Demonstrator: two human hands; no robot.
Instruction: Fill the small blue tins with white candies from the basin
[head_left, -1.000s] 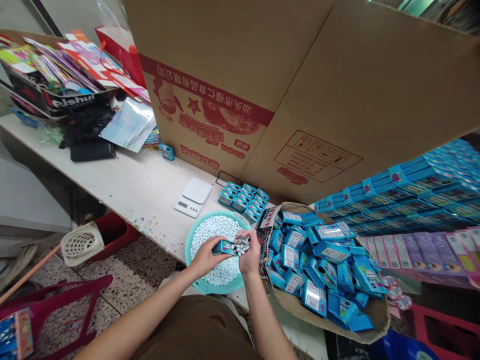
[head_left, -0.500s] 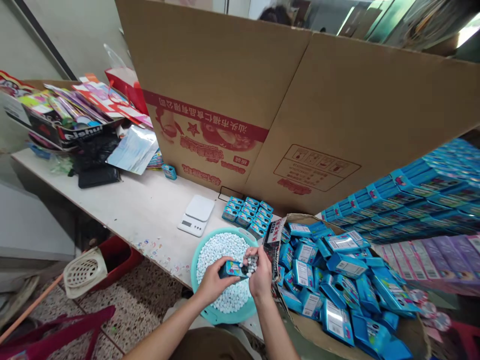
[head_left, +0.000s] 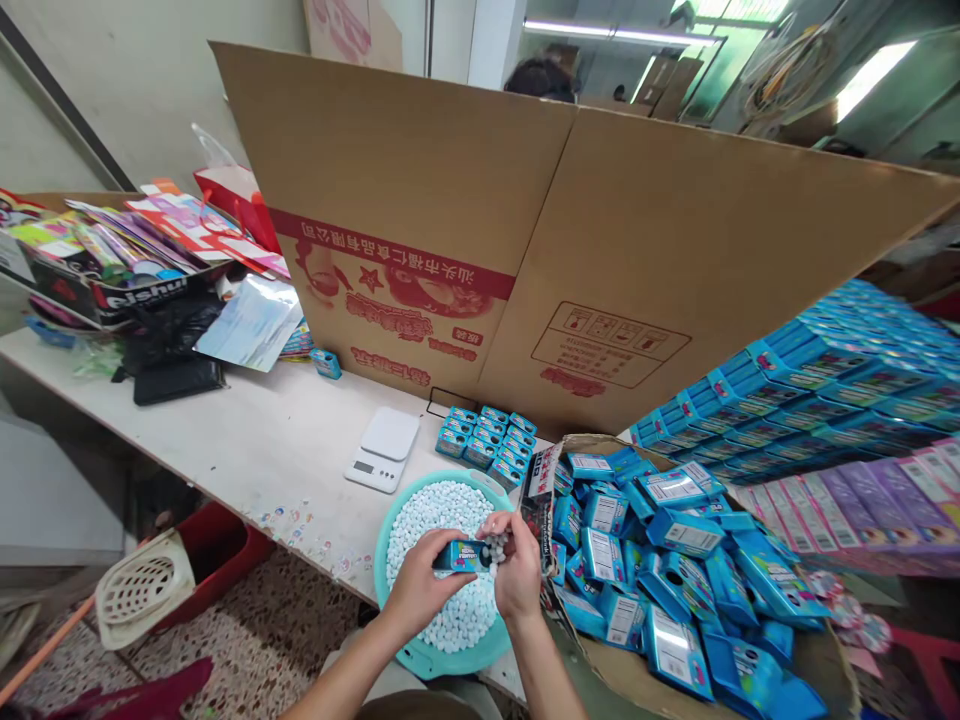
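My left hand (head_left: 420,590) grips a small blue box (head_left: 459,556) sideways over a teal basin (head_left: 390,520) filled with small white candies (head_left: 442,510). My right hand (head_left: 516,572) is cupped at the box's open end, closed around a clump of white candies (head_left: 495,546). Both hands hover above the basin at the table's front edge. Right beside them a cardboard tray (head_left: 817,660) holds a heap of the same blue boxes (head_left: 660,540).
A white scale (head_left: 382,448) and a block of upright blue boxes (head_left: 487,440) stand behind the basin. A tall cardboard wall (head_left: 570,260) rises at the back. Stacked blue packs (head_left: 825,390) and purple packs (head_left: 862,500) lie right; colourful wrappers (head_left: 135,240) left.
The view has tilted upward, showing more of the room above the cardboard. My hands stay together over the basin, with the box and candies held the same way.
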